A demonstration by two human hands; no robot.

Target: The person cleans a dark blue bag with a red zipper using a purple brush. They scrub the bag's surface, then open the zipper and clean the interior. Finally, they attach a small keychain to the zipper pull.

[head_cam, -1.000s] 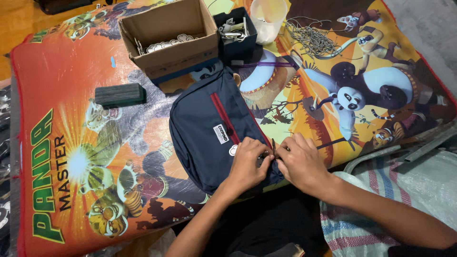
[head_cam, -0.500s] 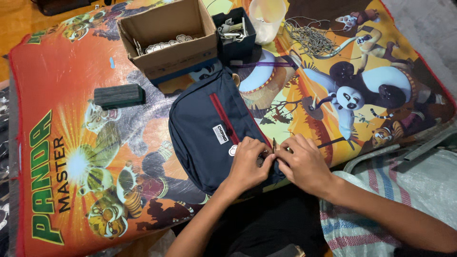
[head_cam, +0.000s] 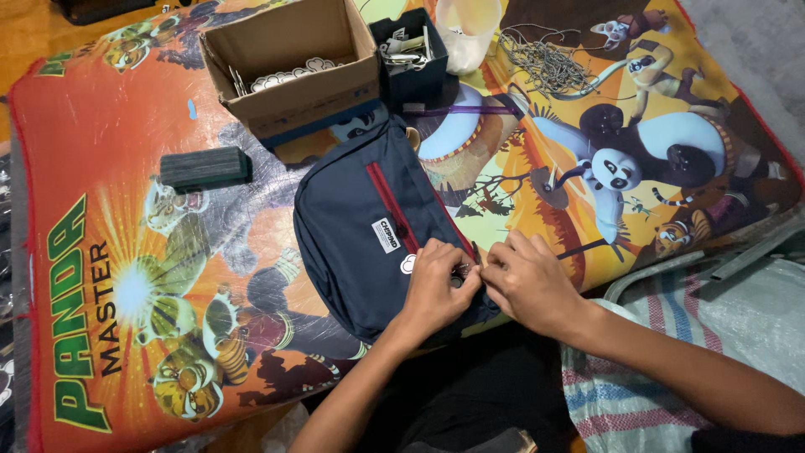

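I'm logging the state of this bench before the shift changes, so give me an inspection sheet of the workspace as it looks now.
Surface: a printed cartoon mat, orange at the left, covers the work area.
Job's things: a navy bag with a red zip line lies flat on the mat.
Hands: left hand and right hand meet at the bag's near right edge, fingers pinching something small there; what it is cannot be told.
Clutter: an open cardboard box with metal parts, a small dark box of parts, a dark block, a pale plastic cup, a heap of thin metal chains.
Cables: nothing seen.
Surroundings: a striped woven sack at the right.
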